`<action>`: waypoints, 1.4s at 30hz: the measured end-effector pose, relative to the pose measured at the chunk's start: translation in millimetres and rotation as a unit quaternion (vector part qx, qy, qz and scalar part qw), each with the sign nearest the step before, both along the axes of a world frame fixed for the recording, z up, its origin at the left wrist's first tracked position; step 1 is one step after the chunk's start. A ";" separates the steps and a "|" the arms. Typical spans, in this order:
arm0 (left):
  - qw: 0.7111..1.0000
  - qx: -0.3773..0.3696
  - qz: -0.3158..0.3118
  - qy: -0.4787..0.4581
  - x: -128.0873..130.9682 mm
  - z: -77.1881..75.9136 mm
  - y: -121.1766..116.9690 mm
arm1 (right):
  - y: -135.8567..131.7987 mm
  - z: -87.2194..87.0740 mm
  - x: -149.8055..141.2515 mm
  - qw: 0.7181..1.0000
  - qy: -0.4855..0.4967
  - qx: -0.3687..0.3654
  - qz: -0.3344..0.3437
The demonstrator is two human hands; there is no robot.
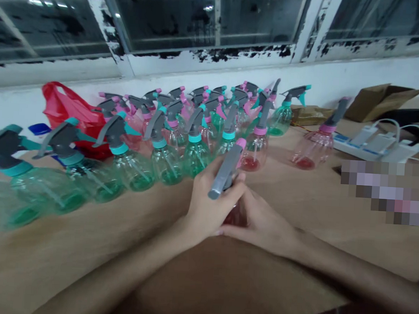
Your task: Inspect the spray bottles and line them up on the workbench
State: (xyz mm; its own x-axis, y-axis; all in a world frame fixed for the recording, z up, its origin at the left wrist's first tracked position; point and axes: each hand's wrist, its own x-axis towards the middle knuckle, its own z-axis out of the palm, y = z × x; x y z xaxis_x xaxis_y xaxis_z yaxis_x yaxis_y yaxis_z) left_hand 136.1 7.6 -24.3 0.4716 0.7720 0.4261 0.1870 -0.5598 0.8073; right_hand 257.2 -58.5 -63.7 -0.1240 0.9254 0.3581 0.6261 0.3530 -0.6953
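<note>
A spray bottle (226, 170) with a grey head, a pink nozzle and a reddish clear body is between my hands, close in front of me. My left hand (208, 202) is closed around it just below the head. Lower down, my right hand (265, 222) wraps the body from the right. My fingers hide most of the bottle. Beyond it stands a pink-collared spray bottle (255, 150), and another pink one (316, 144) is apart to the right. A row of green spray bottles (134, 169) runs off to the left.
More pink and green bottles crowd behind the row, near a red plastic bag (70, 113). On the right are a white power strip (380, 146) with cables, an open brown paper box (379, 103) and a blurred-out item. Windows line the wall behind the wooden table (167, 268).
</note>
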 end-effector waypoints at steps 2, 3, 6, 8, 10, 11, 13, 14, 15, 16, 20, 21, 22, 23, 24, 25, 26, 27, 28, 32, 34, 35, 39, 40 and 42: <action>0.999 -0.007 -0.041 -0.019 22.7 -1.4 -1.9 | -3.2 -2.4 13.7 0.999 0.018 0.026 -0.015; 0.997 -0.014 -0.066 -0.022 33.7 -0.7 -2.6 | -5.2 -3.7 22.6 0.999 0.026 0.032 -0.019; 0.990 -0.017 -0.141 -0.003 60.8 3.4 -3.6 | -13.3 -6.4 55.2 0.999 0.016 0.033 -0.035; 0.984 0.000 -0.177 0.020 70.8 2.5 -3.0 | -19.1 -6.0 79.7 0.997 -0.017 0.040 -0.067; 0.981 0.017 -0.187 0.051 73.4 -5.3 -1.4 | -23.0 -3.8 104.6 0.992 -0.046 0.047 -0.110; 0.980 0.023 -0.179 0.083 72.3 -11.9 -0.4 | -23.5 -2.3 116.8 0.988 -0.068 0.053 -0.130; 0.976 0.060 -0.147 0.151 66.6 -28.6 1.7 | -21.0 -0.1 139.9 0.974 -0.127 0.067 -0.173; 0.966 0.097 -0.138 0.195 62.8 -37.5 2.6 | -17.9 0.3 150.4 0.967 -0.150 0.076 -0.191; 0.961 0.109 -0.142 0.212 58.9 -46.0 3.4 | -13.5 0.2 159.8 0.963 -0.162 0.081 -0.202; 0.957 0.117 -0.144 0.222 55.1 -53.6 4.1 | -8.3 -0.5 167.9 0.960 -0.167 0.082 -0.211; 0.940 0.159 -0.160 0.256 46.3 -70.5 5.3 | 16.2 -4.6 185.3 0.953 -0.174 0.072 -0.236; 0.936 0.169 -0.163 0.262 45.7 -71.8 5.5 | 21.9 -5.0 186.3 0.952 -0.173 0.074 -0.242; 0.931 0.183 -0.162 0.270 45.5 -72.6 5.6 | 27.0 -4.9 186.6 0.949 -0.174 0.080 -0.249; 0.925 0.201 -0.160 0.281 45.6 -73.0 5.7 | 31.4 -4.2 186.3 0.946 -0.178 0.086 -0.257; 0.917 0.221 -0.157 0.293 45.7 -73.2 5.8 | 35.2 -2.9 185.7 0.942 -0.184 0.090 -0.265; 0.908 0.242 -0.153 0.307 45.8 -73.5 5.8 | 38.3 -1.1 184.9 0.938 -0.192 0.090 -0.274; 0.898 0.261 -0.149 0.320 45.8 -73.9 5.8 | 41.0 0.9 184.1 0.935 -0.199 0.085 -0.282; 0.891 0.275 -0.147 0.330 45.9 -74.3 5.8 | 43.4 3.1 183.4 0.933 -0.204 0.076 -0.288; 0.886 0.283 -0.146 0.336 46.2 -74.6 5.9 | 45.4 5.2 182.8 0.931 -0.207 0.067 -0.293; 0.880 0.284 -0.150 0.350 53.4 -74.4 6.9 | 52.4 11.2 180.9 0.929 -0.198 0.048 -0.309; 0.880 0.276 -0.155 0.354 61.8 -73.4 8.1 | 56.1 12.5 179.6 0.929 -0.191 0.043 -0.314; 0.881 0.273 -0.157 0.354 66.9 -72.9 8.8 | 58.1 12.9 178.8 0.929 -0.188 0.040 -0.315; 0.884 0.271 -0.159 0.348 88.7 -72.2 10.5 | 66.5 12.4 175.1 0.930 -0.174 0.037 -0.321; 0.884 0.272 -0.159 0.345 93.7 -72.5 10.7 | 68.1 11.9 174.2 0.931 -0.170 0.038 -0.321; 0.885 0.274 -0.161 0.340 102.3 -73.4 11.3 | 68.8 11.0 173.0 0.932 -0.164 0.045 -0.319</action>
